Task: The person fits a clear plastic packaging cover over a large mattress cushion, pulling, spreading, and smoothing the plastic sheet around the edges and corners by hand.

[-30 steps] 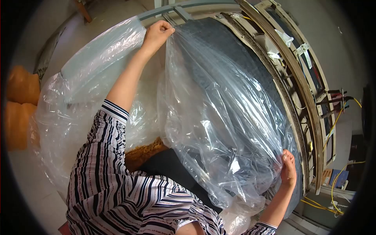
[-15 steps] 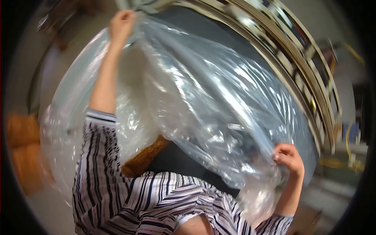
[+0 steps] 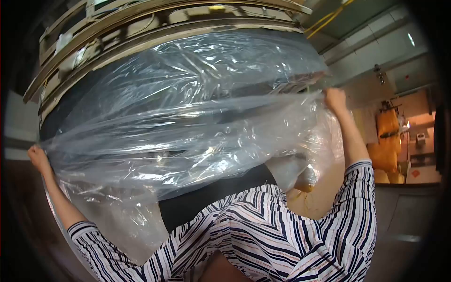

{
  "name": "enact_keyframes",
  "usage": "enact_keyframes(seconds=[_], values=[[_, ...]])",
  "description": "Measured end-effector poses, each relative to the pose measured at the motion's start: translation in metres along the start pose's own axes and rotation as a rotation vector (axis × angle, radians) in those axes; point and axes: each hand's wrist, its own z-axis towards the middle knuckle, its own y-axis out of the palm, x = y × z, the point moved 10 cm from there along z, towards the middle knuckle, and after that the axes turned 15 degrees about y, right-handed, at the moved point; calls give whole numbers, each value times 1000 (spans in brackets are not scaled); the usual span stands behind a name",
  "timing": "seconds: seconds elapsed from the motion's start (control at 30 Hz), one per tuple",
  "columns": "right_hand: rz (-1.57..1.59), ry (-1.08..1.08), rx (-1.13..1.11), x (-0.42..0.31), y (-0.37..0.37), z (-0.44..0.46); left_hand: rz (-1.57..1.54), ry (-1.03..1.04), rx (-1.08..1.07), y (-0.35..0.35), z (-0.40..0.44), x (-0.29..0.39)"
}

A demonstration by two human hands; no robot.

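A large sheet of clear plastic film (image 3: 188, 117) is stretched between my two hands, wrinkled and shiny. At the far left, my left hand (image 3: 38, 157) is closed on one edge of it. My right hand (image 3: 334, 99) grips the film at the right, higher up in the view. Under and behind the plastic lies a dark grey surface (image 3: 117, 77), seen through the film. Loose folds of film hang down toward my body on both sides. A black patch (image 3: 216, 192) shows below the film's near edge, just in front of my striped shirt.
Wooden slatted framing (image 3: 164, 21) runs along the far side, with small items between the slats. A yellow hose or cable (image 3: 331, 19) is at the upper right. Farther right are orange bundles (image 3: 385, 141) and a grey cabinet (image 3: 413, 211).
My view has swung round, so the wooden frame now lies across the top. My left hand appears lower and my right hand higher, both still holding the film taut.
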Motion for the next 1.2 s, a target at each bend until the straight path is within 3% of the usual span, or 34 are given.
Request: enact_keyframes(seconds=[0.17,0.23,0.3,0.37,0.43,0.5,0.6,0.77,0.93,1.07,1.1,1.2], values=[[525,113,-110,19,-31,110,211,-23,-115,-16,9,10],[566,247,193,13,-76,126,251,-29,-115,-27,5,22],[437,186,718,-14,-117,124,281,-55,-144,-38,2,24],[667,154,896,-43,-164,96,299,-99,-215,-42,3,5],[1172,-109,586,-77,-167,86,298,-29,-148,-71,10,-9],[1170,-401,117,-146,-159,39,324,41,-162,-99,16,-48],[1036,-576,348,-174,-154,-2,292,-69,-195,-136,20,-75],[1045,-572,375,-175,-157,-8,312,-133,-115,-202,16,-72],[1077,-516,435,-180,-162,16,-54,-254,-122,-247,-8,-84],[1259,-347,332,-180,-161,65,-612,-530,-91,-251,-50,-77],[1318,-411,225,-190,-152,78,-741,-609,-68,-252,-64,-85],[1360,-665,-39,-226,-118,122,-631,-619,-97,-275,-94,-104]])
